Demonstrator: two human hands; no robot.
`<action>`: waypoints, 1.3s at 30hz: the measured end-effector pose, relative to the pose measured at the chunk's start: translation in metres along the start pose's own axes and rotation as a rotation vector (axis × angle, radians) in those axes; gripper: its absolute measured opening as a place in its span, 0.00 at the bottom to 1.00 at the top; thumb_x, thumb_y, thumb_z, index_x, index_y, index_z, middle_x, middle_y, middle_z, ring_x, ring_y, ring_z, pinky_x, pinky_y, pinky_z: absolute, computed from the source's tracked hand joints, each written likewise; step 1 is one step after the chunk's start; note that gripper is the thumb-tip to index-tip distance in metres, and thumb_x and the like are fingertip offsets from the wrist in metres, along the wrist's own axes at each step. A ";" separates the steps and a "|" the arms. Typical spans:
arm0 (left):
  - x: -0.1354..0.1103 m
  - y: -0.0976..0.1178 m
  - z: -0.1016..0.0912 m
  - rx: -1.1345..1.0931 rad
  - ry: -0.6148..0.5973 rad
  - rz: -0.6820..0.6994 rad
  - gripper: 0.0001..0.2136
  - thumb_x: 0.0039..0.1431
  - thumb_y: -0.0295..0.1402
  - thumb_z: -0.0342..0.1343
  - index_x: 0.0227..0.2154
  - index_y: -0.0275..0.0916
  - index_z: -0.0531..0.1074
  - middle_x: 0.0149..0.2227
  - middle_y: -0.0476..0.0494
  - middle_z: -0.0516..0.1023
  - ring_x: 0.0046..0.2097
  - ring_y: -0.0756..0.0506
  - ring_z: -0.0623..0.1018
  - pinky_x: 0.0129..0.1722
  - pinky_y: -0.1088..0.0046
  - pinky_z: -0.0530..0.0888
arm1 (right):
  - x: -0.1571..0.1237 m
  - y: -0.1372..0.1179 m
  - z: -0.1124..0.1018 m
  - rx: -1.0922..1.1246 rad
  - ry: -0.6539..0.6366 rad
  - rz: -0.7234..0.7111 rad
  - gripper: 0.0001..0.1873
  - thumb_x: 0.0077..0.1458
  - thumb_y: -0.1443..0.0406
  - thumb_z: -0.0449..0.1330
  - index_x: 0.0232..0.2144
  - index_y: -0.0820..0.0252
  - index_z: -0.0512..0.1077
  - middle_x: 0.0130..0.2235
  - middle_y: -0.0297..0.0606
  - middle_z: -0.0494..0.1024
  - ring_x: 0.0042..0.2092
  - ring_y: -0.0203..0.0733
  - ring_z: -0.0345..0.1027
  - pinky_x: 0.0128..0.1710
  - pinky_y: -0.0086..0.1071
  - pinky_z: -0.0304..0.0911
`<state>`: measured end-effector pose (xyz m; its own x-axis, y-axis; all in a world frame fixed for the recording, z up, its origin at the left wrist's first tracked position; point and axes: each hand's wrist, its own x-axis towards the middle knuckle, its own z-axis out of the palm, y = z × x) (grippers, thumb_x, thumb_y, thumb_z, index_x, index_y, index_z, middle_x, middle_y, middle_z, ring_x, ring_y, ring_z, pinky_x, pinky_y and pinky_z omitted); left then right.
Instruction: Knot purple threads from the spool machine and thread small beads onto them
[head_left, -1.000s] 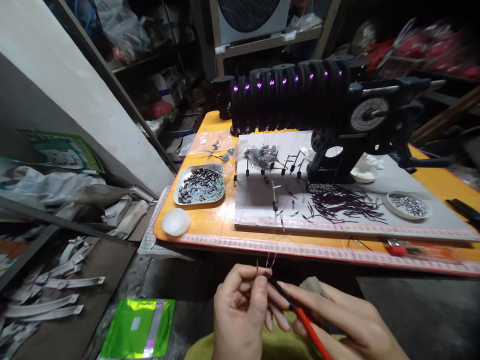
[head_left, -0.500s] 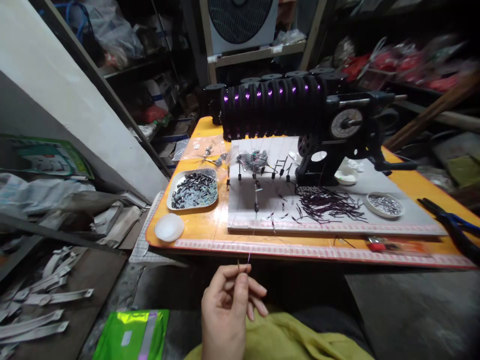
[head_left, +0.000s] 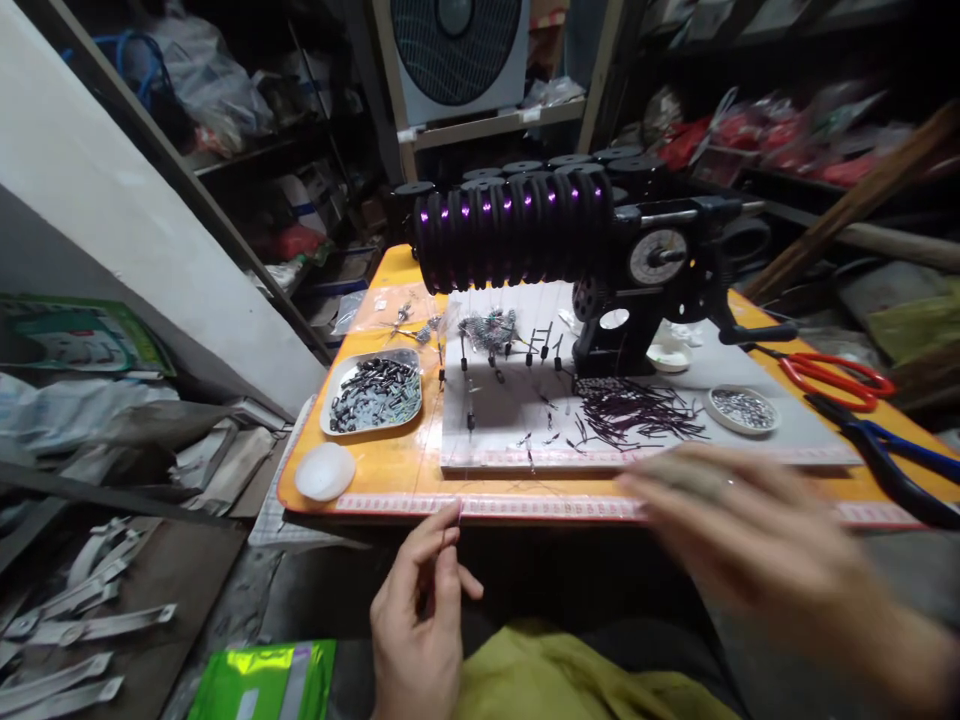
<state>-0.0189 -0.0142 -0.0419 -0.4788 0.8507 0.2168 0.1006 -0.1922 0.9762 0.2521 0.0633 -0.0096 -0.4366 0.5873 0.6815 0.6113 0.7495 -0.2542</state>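
Note:
My left hand [head_left: 420,605] is in front of the table edge, thumb and fingers pinched together on a thin purple line [head_left: 460,510]. The line is hard to follow beyond the fingertips. My right hand [head_left: 739,530] reaches over the front right of the table, smeared by motion, so its fingers and anything in them cannot be made out. Beneath and beyond it lie dark thin tubes [head_left: 637,412] in a heap on a white board [head_left: 510,440]. Above the board stands a black winding machine [head_left: 517,235] with a row of spools showing purple thread; small dark weights [head_left: 471,420] hang from it.
A white tray of dark small parts [head_left: 375,390] and a white lid-like dish [head_left: 325,472] sit at the left. At the right are a round dish of metal bits [head_left: 743,410], red-handled scissors [head_left: 836,378] and blue-handled pliers [head_left: 892,455]. A measuring tape [head_left: 405,504] runs along the front edge.
My right hand has come into view from the right, over the table's front. My left hand has shifted a little left and still pinches the line. The camera view has turned slightly right.

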 end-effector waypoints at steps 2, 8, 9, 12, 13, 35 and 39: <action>0.006 -0.002 0.002 0.095 -0.051 0.071 0.04 0.63 0.32 0.58 0.37 0.41 0.77 0.51 0.37 0.81 0.21 0.54 0.74 0.23 0.77 0.73 | 0.003 -0.041 0.032 -0.118 -0.139 -0.184 0.24 0.57 0.72 0.62 0.56 0.54 0.73 0.50 0.34 0.82 0.49 0.50 0.72 0.46 0.42 0.70; 0.012 -0.006 0.006 0.203 -0.136 0.120 0.07 0.61 0.31 0.58 0.39 0.44 0.80 0.48 0.38 0.83 0.27 0.47 0.80 0.23 0.75 0.73 | -0.003 -0.075 0.071 -0.174 -0.129 -0.034 0.19 0.63 0.69 0.56 0.56 0.65 0.72 0.55 0.41 0.78 0.50 0.51 0.69 0.48 0.43 0.67; 0.010 -0.007 0.006 0.182 -0.153 0.126 0.07 0.61 0.30 0.59 0.40 0.44 0.80 0.47 0.39 0.84 0.25 0.48 0.79 0.23 0.75 0.73 | -0.010 -0.077 0.069 -0.131 -0.099 -0.011 0.18 0.63 0.70 0.56 0.55 0.64 0.73 0.54 0.40 0.79 0.50 0.49 0.68 0.49 0.42 0.65; -0.004 -0.012 0.005 0.109 -0.218 0.135 0.07 0.60 0.29 0.60 0.38 0.45 0.81 0.38 0.43 0.86 0.19 0.52 0.74 0.21 0.77 0.73 | -0.030 -0.080 0.057 0.005 -0.018 0.049 0.18 0.61 0.72 0.56 0.52 0.61 0.75 0.51 0.38 0.81 0.50 0.48 0.67 0.49 0.40 0.63; -0.008 -0.014 0.006 0.087 -0.226 0.130 0.06 0.60 0.29 0.60 0.37 0.45 0.80 0.36 0.44 0.86 0.18 0.52 0.73 0.20 0.78 0.72 | -0.034 -0.080 0.053 0.015 0.005 0.069 0.17 0.60 0.73 0.57 0.51 0.61 0.75 0.49 0.38 0.82 0.49 0.48 0.66 0.48 0.40 0.62; 0.003 -0.024 -0.012 0.399 -0.238 0.396 0.13 0.68 0.31 0.51 0.49 0.47 0.77 0.35 0.46 0.81 0.29 0.49 0.78 0.33 0.77 0.75 | 0.024 -0.077 0.080 0.219 -0.091 0.018 0.17 0.62 0.77 0.49 0.51 0.67 0.68 0.35 0.45 0.78 0.34 0.44 0.69 0.34 0.37 0.73; 0.024 -0.011 -0.039 0.631 -0.156 0.521 0.17 0.66 0.24 0.49 0.53 0.45 0.75 0.41 0.43 0.75 0.39 0.49 0.79 0.37 0.78 0.74 | 0.039 -0.069 0.065 0.166 -0.320 0.009 0.20 0.57 0.79 0.50 0.47 0.63 0.73 0.34 0.44 0.76 0.37 0.47 0.69 0.36 0.41 0.72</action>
<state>-0.0652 -0.0104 -0.0474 -0.1139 0.7959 0.5946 0.7681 -0.3090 0.5608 0.1497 0.0544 -0.0103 -0.6321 0.6407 0.4358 0.5120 0.7675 -0.3856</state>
